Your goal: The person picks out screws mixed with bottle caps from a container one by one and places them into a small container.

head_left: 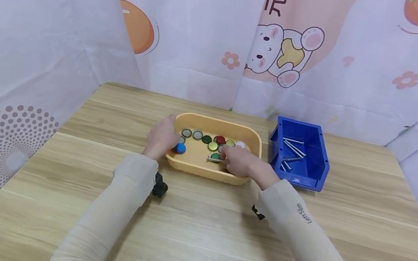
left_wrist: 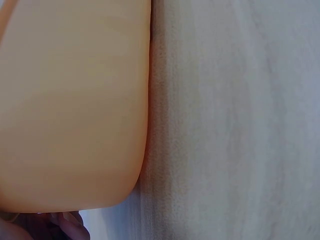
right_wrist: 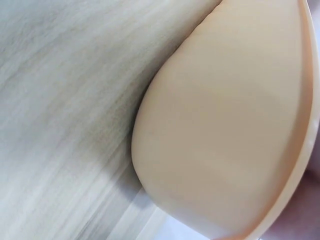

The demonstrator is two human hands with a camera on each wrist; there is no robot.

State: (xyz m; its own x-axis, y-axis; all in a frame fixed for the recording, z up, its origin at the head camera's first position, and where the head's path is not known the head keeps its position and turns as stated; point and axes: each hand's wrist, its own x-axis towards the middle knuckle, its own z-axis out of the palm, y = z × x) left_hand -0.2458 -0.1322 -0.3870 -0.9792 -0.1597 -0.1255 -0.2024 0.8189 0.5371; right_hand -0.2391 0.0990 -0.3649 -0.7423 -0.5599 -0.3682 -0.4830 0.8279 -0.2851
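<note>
A yellow-orange plastic basket stands on the table, with several bottle caps inside, among them a blue cap, a red cap and a gold cap. My left hand grips the basket's left end; some of its fingers show past the basket wall in the left wrist view. Reaching over the right side of the basket, my right hand pinches a silver screw that lies level above a green cap. The basket wall hides most of that hand in the right wrist view.
Just right of the basket is a blue storage bin holding several silver screws. Both stand on a wood-grain table. A printed curtain hangs behind the table's far edge.
</note>
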